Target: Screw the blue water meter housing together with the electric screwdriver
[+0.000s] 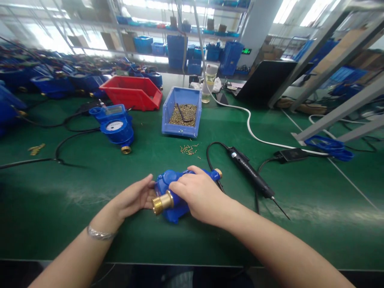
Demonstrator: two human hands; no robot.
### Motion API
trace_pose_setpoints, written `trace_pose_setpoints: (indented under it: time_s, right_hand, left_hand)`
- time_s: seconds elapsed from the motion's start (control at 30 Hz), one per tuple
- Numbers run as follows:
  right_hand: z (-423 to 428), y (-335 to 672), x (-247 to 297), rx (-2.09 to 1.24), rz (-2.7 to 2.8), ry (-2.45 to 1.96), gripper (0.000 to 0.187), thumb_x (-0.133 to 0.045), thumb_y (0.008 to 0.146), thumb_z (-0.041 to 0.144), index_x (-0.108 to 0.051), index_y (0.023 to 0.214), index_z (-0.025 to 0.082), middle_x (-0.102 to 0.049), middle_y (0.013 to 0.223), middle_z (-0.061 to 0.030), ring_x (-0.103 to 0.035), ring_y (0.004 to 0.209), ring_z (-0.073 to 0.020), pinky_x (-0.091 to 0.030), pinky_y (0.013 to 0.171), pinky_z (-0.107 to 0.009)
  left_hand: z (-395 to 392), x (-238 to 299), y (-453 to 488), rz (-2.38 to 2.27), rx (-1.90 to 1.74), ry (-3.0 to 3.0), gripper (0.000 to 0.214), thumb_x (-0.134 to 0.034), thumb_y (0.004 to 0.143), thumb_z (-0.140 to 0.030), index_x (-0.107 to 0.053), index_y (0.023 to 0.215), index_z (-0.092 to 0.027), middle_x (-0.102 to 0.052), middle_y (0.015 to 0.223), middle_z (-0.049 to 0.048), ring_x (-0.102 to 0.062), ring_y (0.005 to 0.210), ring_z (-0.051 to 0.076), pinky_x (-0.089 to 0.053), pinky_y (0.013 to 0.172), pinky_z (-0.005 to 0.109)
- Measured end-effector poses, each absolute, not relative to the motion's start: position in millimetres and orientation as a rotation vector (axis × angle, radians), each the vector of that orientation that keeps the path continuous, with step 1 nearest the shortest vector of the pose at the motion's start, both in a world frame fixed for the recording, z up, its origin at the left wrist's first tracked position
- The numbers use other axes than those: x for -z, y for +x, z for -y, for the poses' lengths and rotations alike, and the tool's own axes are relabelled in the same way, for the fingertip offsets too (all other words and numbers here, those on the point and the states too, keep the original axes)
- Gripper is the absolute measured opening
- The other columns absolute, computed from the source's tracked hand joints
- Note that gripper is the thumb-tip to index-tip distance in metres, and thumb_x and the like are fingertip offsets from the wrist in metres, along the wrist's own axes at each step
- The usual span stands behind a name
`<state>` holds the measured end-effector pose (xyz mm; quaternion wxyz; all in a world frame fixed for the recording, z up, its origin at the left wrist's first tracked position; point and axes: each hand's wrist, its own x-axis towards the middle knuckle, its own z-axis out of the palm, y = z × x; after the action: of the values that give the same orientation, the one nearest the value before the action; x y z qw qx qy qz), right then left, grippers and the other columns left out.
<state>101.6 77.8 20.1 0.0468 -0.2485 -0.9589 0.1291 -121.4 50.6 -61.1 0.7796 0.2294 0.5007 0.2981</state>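
A blue water meter (177, 206) with brass threaded ends lies tilted on the green bench in front of me. My right hand (199, 192) is wrapped over its body from above, thumb towards the near brass fitting (162, 202). At the meter's left side, my left hand (138, 196) cups the edge by the round lid (168, 177); its fingertips are partly hidden. Beyond the hands lies a small scatter of brass screws (188, 149). To the right rests a black electric screwdriver (252, 172), its bit pointing towards me.
A blue bin (165, 120) holds many small screws and a hex key (183, 114). Beside it are a red bin (129, 98) and another water meter (116, 127). More meters crowd the back left. A white cable (249, 120) and metal frame legs (339, 106) occupy the right.
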Motion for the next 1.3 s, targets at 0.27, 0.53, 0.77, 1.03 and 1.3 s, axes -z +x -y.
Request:
trace_pose_setpoints:
  time_s: [0.27, 0.53, 0.77, 1.03, 1.3]
  right_hand:
    - [-92, 118, -8, -0.415, 2.908, -0.606, 0.026, -0.047, 0.08, 0.006, -0.061, 0.1, 0.017, -0.064, 0.088, -0.0042, -0.057, 0.088, -0.0194, -0.023, 0.105, -0.045]
    - [-81, 138, 0, -0.414, 2.813, -0.441, 0.024, -0.037, 0.095, 0.016, -0.06, 0.088, 0.016, -0.064, 0.085, -0.0027, -0.058, 0.091, -0.0148, -0.013, 0.113, -0.045]
    - [-75, 144, 2, -0.397, 2.748, -0.477, 0.027, -0.033, 0.097, 0.019, -0.059, 0.091, 0.016, -0.064, 0.088, -0.0027, -0.059, 0.097, -0.0148, -0.014, 0.113, -0.053]
    - [-70, 151, 4, -0.111, 2.66, -0.464, 0.017, -0.042, 0.096, 0.021, -0.056, 0.088, 0.015, -0.066, 0.091, -0.0043, -0.059, 0.103, -0.0161, -0.016, 0.114, -0.05]
    - [-74, 139, -12, -0.243, 2.825, -0.544, 0.027, -0.033, 0.097, 0.017, -0.059, 0.09, 0.014, -0.066, 0.089, -0.0084, -0.062, 0.093, -0.021, -0.028, 0.103, -0.062]
  left_hand:
    - [-75, 48, -113, -1.229, -0.647, 0.734, 0.063, -0.071, 0.057, -0.066, -0.069, 0.084, -0.01, -0.069, 0.076, 0.0077, -0.061, 0.067, 0.016, -0.046, 0.058, 0.021]
    - [-73, 57, -68, -0.975, -0.492, 0.501, 0.05, -0.083, 0.051, -0.052, -0.066, 0.072, -0.009, -0.069, 0.066, 0.0081, -0.062, 0.06, 0.017, -0.05, 0.062, 0.028]
    - [-61, 58, -57, -0.96, -0.563, 0.366, 0.044, -0.081, 0.058, -0.045, -0.066, 0.079, -0.01, -0.071, 0.07, 0.0069, -0.064, 0.062, 0.016, -0.052, 0.065, 0.027]
    - [-46, 59, -53, -0.926, -0.633, 0.328, 0.05, -0.082, 0.057, -0.049, -0.066, 0.084, -0.01, -0.071, 0.072, 0.0078, -0.064, 0.067, 0.018, -0.05, 0.069, 0.029]
    - [-41, 53, -51, -0.95, -0.681, 0.327, 0.051, -0.073, 0.06, -0.062, -0.062, 0.072, -0.013, -0.065, 0.061, 0.002, -0.058, 0.059, 0.015, -0.045, 0.062, 0.026]
